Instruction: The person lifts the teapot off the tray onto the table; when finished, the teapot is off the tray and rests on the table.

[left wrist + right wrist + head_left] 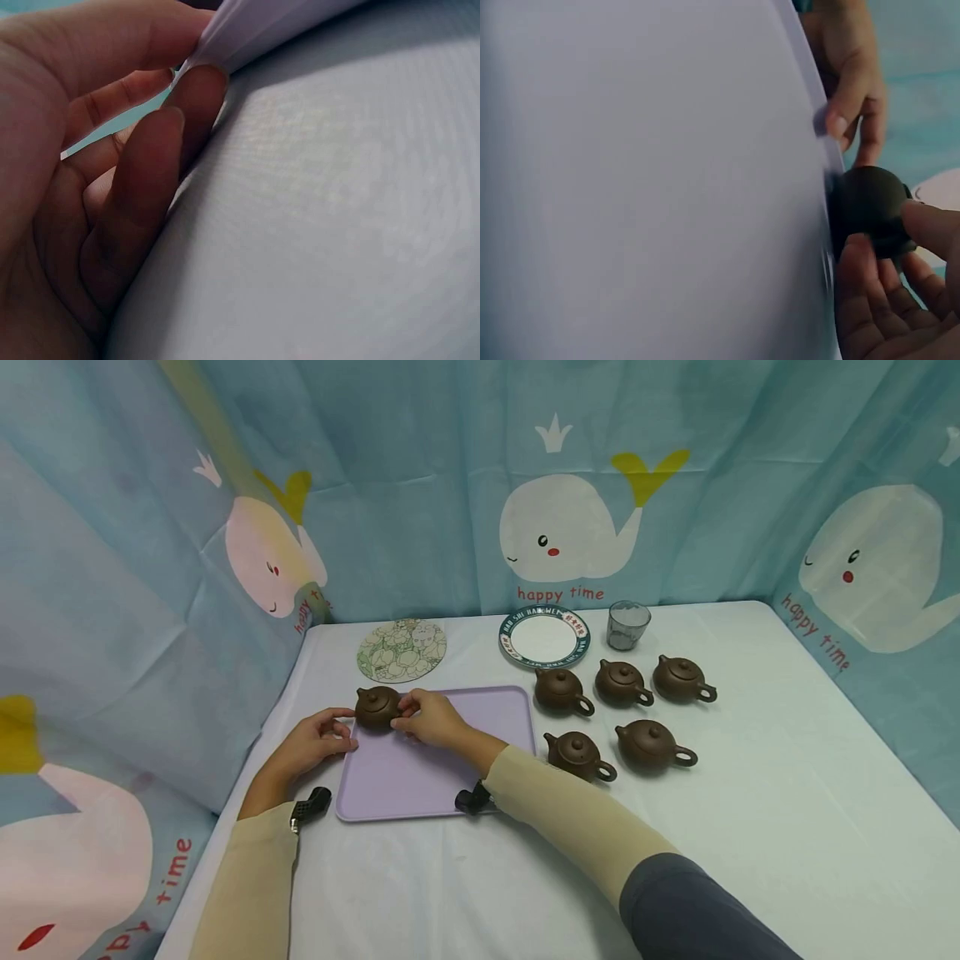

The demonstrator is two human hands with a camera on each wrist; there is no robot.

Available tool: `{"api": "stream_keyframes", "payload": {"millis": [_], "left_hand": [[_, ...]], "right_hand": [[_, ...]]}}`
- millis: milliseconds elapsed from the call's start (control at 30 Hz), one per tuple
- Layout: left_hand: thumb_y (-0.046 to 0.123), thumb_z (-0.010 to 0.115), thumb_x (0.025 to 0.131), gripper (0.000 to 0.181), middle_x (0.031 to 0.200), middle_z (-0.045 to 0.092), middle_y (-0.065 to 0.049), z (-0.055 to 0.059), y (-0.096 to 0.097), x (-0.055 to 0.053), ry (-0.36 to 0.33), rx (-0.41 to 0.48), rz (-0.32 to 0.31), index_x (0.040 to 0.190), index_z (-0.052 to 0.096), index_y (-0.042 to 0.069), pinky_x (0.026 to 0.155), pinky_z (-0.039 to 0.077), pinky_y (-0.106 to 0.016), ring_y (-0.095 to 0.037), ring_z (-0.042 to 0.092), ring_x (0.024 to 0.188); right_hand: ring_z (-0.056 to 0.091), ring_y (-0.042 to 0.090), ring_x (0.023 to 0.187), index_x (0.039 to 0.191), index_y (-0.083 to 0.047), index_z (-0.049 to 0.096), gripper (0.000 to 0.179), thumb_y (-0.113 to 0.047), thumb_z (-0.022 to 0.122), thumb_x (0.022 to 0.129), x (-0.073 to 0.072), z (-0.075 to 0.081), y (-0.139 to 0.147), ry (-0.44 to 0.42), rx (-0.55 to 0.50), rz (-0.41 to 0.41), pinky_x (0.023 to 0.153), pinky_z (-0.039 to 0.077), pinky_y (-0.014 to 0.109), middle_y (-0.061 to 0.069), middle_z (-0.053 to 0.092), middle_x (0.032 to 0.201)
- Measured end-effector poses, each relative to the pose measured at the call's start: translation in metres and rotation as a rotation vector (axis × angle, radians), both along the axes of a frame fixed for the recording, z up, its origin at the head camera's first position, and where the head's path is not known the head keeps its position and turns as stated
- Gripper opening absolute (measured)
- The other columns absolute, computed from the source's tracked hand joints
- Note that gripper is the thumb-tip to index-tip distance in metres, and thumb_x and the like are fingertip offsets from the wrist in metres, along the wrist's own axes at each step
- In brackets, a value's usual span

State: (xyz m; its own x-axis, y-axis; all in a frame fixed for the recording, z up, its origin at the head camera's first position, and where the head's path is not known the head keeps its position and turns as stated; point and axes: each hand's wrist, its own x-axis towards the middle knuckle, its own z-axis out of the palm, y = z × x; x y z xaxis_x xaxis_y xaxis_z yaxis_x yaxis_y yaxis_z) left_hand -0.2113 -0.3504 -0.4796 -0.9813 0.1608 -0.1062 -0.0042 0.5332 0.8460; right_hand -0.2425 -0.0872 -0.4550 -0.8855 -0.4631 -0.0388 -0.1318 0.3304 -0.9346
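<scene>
A small dark-brown lidded teapot (pixel 377 708) is at the far left corner of a lilac tray (pixel 435 777). My right hand (pixel 433 718) pinches it at its right side, where fingers hide the handle. In the right wrist view, thumb and fingers close around that end of the teapot (pixel 871 201). My left hand (pixel 311 745) grips the tray's left rim, thumb on the edge and fingers bent beside it; one fingertip reaches the teapot's left side. From the left wrist, the tray edge (pixel 247 30) shows right at the thumb and fingertips.
Right of the tray several matching teapots (pixel 651 746) stand in two rows, handles pointing right. Behind are a round patterned mat (pixel 402 651), a green-rimmed plate (pixel 510 647) and a clear glass (pixel 627 625). A whale-print curtain (pixel 420 527) borders the white table (pixel 787 760).
</scene>
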Motion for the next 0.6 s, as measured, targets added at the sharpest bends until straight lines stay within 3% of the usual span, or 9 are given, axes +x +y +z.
{"api": "stream_keyframes", "payload": {"millis": [167, 367, 600], "left_hand": [[0.012, 0.077, 0.082, 0.062, 0.091, 0.062, -0.013, -0.001, 0.000, -0.001, -0.004, 0.025, -0.012, 0.136, 0.048, 0.001, 0.067, 0.048, -0.027, -0.018, 0.057, 0.076], [0.015, 0.077, 0.083, 0.064, 0.093, 0.062, -0.012, 0.000, 0.000, 0.000, -0.033, -0.004, 0.006, 0.138, 0.047, 0.003, 0.069, 0.047, -0.027, -0.019, 0.055, 0.080], [0.015, 0.077, 0.082, 0.061, 0.092, 0.060, -0.012, -0.001, 0.000, -0.001, -0.026, -0.016, 0.017, 0.135, 0.049, 0.004, 0.068, 0.047, -0.027, -0.021, 0.054, 0.080]], "right_hand": [[0.063, 0.010, 0.059, 0.108, -0.011, 0.060, 0.027, -0.023, 0.073, 0.089, 0.001, -0.001, -0.004, 0.114, 0.096, -0.005, 0.056, 0.051, 0.025, -0.004, 0.061, 0.088], [0.063, 0.009, 0.061, 0.111, -0.012, 0.067, 0.019, -0.019, 0.067, 0.093, -0.003, -0.005, -0.001, 0.155, 0.080, -0.056, 0.054, 0.051, 0.025, -0.006, 0.063, 0.095], [0.060, 0.006, 0.089, 0.112, -0.015, 0.070, 0.019, -0.021, 0.066, 0.095, -0.012, -0.011, 0.003, 0.268, 0.118, -0.067, 0.075, 0.048, 0.022, -0.007, 0.068, 0.107]]}}
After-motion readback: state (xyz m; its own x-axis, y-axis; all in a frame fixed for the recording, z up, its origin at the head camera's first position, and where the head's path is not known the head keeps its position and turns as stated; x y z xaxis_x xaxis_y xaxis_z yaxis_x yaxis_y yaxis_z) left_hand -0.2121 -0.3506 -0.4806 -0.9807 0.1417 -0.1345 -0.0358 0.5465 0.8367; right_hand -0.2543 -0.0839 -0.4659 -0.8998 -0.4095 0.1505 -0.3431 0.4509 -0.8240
